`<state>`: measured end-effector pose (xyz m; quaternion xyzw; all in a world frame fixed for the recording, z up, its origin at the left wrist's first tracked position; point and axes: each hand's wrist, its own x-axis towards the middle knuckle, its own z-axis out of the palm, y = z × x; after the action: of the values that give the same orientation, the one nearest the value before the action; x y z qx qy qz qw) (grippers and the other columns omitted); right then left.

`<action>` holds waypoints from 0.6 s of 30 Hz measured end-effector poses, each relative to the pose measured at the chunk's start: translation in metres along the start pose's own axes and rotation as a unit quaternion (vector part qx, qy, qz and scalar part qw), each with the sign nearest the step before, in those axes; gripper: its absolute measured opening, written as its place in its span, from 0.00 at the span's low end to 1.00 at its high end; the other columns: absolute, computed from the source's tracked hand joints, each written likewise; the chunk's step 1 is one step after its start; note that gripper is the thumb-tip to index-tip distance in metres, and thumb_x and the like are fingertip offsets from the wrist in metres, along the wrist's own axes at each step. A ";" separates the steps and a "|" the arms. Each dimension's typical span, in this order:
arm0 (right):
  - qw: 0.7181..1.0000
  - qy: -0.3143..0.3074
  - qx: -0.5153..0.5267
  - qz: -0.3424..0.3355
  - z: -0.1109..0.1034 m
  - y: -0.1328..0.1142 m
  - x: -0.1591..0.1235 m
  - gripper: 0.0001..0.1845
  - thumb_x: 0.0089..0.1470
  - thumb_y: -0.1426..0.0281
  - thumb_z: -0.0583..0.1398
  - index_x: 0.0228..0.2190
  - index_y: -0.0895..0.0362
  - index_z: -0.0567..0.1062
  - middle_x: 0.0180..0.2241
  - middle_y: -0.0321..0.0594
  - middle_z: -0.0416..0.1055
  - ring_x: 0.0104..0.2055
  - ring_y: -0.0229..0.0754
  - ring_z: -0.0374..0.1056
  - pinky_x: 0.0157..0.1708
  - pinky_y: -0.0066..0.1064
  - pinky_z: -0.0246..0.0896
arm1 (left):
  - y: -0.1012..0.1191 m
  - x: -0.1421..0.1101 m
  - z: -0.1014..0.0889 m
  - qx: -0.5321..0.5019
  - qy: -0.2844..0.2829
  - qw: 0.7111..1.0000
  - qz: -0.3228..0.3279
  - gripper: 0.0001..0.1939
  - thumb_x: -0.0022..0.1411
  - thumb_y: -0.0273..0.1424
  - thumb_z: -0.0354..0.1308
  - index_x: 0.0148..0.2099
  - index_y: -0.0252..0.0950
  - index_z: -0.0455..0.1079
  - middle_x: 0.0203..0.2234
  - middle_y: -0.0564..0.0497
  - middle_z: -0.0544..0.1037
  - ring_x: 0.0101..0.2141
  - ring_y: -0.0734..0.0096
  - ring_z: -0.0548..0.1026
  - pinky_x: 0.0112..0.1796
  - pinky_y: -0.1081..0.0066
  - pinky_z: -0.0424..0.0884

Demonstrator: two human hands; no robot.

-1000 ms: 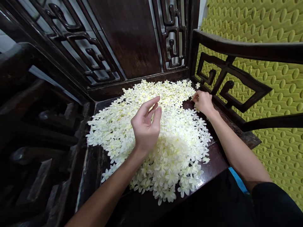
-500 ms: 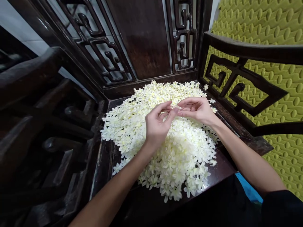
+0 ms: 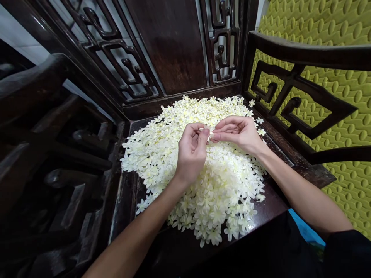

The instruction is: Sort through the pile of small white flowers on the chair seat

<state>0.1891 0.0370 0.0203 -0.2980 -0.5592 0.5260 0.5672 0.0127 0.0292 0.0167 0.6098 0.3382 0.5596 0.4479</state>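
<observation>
A wide heap of small white flowers (image 3: 156,154) with pale yellow centres covers the dark wooden chair seat (image 3: 274,200). Above the middle of the heap, my left hand (image 3: 193,150) is closed, thumb and fingers pinching a white flower (image 3: 210,133). My right hand (image 3: 239,133) meets it from the right, its thumb and fingertips pinched at the same flower. Whether the right fingers hold a second small piece is too fine to make out. Both forearms reach over the heap, hiding some flowers beneath.
Dark carved armrests flank the seat, the left armrest (image 3: 72,154) and the right armrest (image 3: 301,92). Behind stands the backrest panel (image 3: 174,46). Past the right armrest is a yellow-green patterned padded surface (image 3: 348,127). Something blue (image 3: 305,227) shows near my right forearm.
My left fingers have curled in closer around the flower, and the fingertips of both hands have shifted slightly left. The view has tilted a little; the heap looks the same.
</observation>
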 end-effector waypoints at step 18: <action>1.000 0.012 0.027 -0.011 0.003 0.000 0.000 0.14 0.43 0.75 0.76 0.34 0.60 0.82 0.31 0.39 0.84 0.34 0.41 0.83 0.39 0.30 0.83 | 0.004 0.001 0.003 0.013 0.033 0.998 0.048 0.11 0.63 0.37 0.67 0.42 0.36 0.74 0.36 0.50 0.77 0.38 0.73 0.76 0.41 0.74 0.74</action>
<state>0.1865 0.0359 0.0208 -0.2830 -0.5413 0.5306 0.5876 0.0150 0.0281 0.0208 0.6125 0.3299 0.5959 0.4011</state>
